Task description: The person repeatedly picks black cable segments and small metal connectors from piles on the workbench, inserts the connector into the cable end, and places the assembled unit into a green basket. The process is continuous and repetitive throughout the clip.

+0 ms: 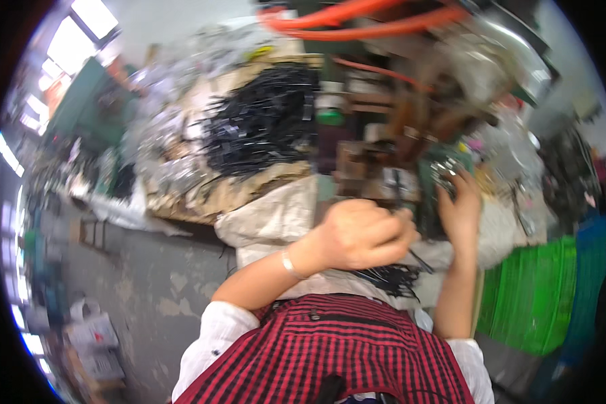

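My left hand [370, 234] is closed in a pinch in front of the machine [362, 165]. A thin black strip [422, 262] shows at its fingertips, blurred by motion. To the right, my right hand [462, 205] reaches over a green holder with small shiny metal pieces [444, 168]. Its thumb stands apart from the other fingers, and I make out nothing held between them. Below my left hand, several black strips [392, 279] lie on the cloth near my apron. A large heap of similar black strips [262, 121] covers the brown sheet at the back left.
Clear plastic bags [175, 155] surround the heap on the left. An orange hose [363, 23] arches over the machine. A dark bottle with a green band [328, 124] stands beside the heap. Green plastic crates [532, 296] stand at the right; a stool [93, 234] is on the floor.
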### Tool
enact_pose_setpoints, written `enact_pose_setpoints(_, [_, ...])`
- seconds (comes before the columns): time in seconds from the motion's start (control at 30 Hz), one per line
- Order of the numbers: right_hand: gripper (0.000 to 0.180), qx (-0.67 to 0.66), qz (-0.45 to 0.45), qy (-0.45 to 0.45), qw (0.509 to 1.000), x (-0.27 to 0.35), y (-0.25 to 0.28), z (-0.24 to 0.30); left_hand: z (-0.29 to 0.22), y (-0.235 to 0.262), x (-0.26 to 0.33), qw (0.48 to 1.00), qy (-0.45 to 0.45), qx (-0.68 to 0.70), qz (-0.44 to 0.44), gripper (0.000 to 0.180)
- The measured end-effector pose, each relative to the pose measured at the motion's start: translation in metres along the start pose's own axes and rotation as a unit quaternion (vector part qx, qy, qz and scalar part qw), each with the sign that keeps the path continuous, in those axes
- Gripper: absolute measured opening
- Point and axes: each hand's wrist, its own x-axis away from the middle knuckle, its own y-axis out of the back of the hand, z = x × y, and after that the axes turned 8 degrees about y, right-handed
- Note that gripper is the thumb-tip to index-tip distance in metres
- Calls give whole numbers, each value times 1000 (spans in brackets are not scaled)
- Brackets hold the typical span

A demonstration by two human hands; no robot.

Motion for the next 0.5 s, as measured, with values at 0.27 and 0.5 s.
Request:
enact_pose_setpoints(0.27, [33,37,-22,-61,997,43,-41,-97,-12,-5,9,997,29,45,-64,16])
enact_pose_setpoints(0.5, [34,-61,-36,-55,996,8,-9,-22,-11,52,36,981,113,-134,-80,16])
